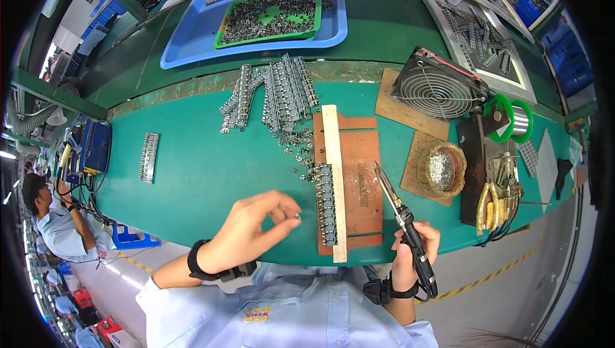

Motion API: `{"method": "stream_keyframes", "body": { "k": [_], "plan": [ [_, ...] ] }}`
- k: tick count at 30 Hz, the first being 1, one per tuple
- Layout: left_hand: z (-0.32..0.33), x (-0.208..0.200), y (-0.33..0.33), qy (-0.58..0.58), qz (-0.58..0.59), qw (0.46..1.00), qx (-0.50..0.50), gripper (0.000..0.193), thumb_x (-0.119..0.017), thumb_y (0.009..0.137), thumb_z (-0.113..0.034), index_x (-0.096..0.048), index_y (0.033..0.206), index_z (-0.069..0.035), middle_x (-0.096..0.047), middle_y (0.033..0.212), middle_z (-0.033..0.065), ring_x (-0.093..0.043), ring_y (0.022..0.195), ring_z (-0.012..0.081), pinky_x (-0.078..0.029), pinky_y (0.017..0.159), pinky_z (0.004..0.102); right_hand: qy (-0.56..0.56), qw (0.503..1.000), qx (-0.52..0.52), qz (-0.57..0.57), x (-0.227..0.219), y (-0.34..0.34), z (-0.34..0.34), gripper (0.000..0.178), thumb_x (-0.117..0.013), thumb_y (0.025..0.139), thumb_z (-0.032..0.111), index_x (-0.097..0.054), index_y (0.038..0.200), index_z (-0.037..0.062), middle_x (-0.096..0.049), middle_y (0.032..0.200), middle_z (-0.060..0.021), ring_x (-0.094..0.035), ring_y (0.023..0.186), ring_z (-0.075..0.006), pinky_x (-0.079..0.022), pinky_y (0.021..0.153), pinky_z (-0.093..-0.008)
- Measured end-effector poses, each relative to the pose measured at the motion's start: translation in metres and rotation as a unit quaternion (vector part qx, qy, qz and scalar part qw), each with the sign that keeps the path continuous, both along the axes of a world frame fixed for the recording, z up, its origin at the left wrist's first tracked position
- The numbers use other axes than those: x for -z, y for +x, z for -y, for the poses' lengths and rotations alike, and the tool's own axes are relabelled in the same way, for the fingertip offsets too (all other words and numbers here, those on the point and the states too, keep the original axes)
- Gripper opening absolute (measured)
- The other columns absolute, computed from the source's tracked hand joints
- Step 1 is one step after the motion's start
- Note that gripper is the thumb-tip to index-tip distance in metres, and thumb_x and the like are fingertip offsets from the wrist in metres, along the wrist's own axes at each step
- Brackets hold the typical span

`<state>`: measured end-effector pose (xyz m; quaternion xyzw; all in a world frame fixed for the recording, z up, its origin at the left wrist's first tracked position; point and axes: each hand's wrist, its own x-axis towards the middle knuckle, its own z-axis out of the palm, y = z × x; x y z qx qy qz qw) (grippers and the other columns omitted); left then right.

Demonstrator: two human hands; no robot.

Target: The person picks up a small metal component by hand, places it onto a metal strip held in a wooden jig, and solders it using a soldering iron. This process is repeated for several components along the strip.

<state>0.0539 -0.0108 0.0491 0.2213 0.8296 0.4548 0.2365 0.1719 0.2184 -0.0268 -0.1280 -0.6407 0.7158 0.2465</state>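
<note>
My left hand pinches a small metal part between thumb and fingertips, just left of a row of dark components. That row lies along the left edge of a pale wooden bar on a reddish-brown board. In my right hand is a soldering iron, its tip pointing up and away over the board's right side, apart from the row. Loose small metal parts are scattered left of the board. Beyond them several component strips lie in a pile.
At the back, a blue tray holds a green tray of small parts. To the right are a fan, a solder spool, a round bowl and pliers. One strip lies left. A co-worker sits far left.
</note>
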Motion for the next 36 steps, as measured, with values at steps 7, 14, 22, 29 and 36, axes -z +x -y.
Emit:
{"method": "stream_keyframes", "body": {
  "k": [7,14,22,29,36],
  "plan": [
    [-0.004,0.032,0.028,0.210,0.351,0.905,-0.117,0.006,-0.054,0.083,-0.003,-0.054,0.089,-0.001,-0.058,0.084,0.0042,-0.054,0.071,0.0093,-0.044,0.064,0.0221,0.049,0.999,0.015,0.002,0.001,-0.005,0.004,0.047,-0.065,0.071,0.029,-0.043,0.102,0.0009,-0.047,0.080,-0.0097,-0.045,0.057,-0.0113,-0.035,0.049,-0.0208],
    [-0.015,0.042,0.034,0.260,0.342,0.893,-0.136,0.012,-0.055,0.082,-0.001,-0.049,0.093,-0.002,-0.057,0.086,0.0045,-0.054,0.072,0.0095,-0.045,0.065,0.0220,0.018,1.000,-0.010,-0.002,0.001,-0.001,0.000,0.041,-0.068,0.071,0.017,-0.046,0.102,0.0015,-0.051,0.087,-0.0106,-0.054,0.074,-0.0163,-0.044,0.067,-0.0267],
    [-0.021,0.041,0.035,0.260,0.327,0.898,-0.138,0.015,-0.055,0.082,-0.001,-0.046,0.095,-0.003,-0.055,0.085,0.0030,-0.054,0.073,0.0091,-0.045,0.065,0.0215,0.023,1.000,-0.012,-0.002,0.001,0.000,-0.001,0.042,-0.069,0.071,0.018,-0.046,0.102,0.0018,-0.051,0.087,-0.0110,-0.054,0.073,-0.0161,-0.043,0.067,-0.0267],
    [-0.013,0.045,0.030,0.258,0.383,0.882,-0.099,0.012,-0.053,0.086,-0.007,-0.049,0.095,-0.001,-0.057,0.085,0.0030,-0.054,0.073,0.0076,-0.044,0.066,0.0209,0.025,1.000,-0.016,0.002,0.001,0.000,-0.001,0.041,-0.068,0.071,0.017,-0.046,0.102,0.0021,-0.051,0.088,-0.0109,-0.054,0.074,-0.0160,-0.043,0.068,-0.0267],
    [-0.010,0.043,0.027,0.194,0.356,0.913,-0.033,0.015,-0.049,0.088,-0.013,-0.053,0.094,0.001,-0.060,0.083,0.0043,-0.053,0.072,0.0077,-0.044,0.066,0.0207,0.017,1.000,-0.012,0.003,-0.001,-0.002,0.001,0.042,-0.069,0.071,0.018,-0.046,0.102,0.0022,-0.051,0.087,-0.0105,-0.053,0.074,-0.0158,-0.043,0.068,-0.0261]
  ]
}}
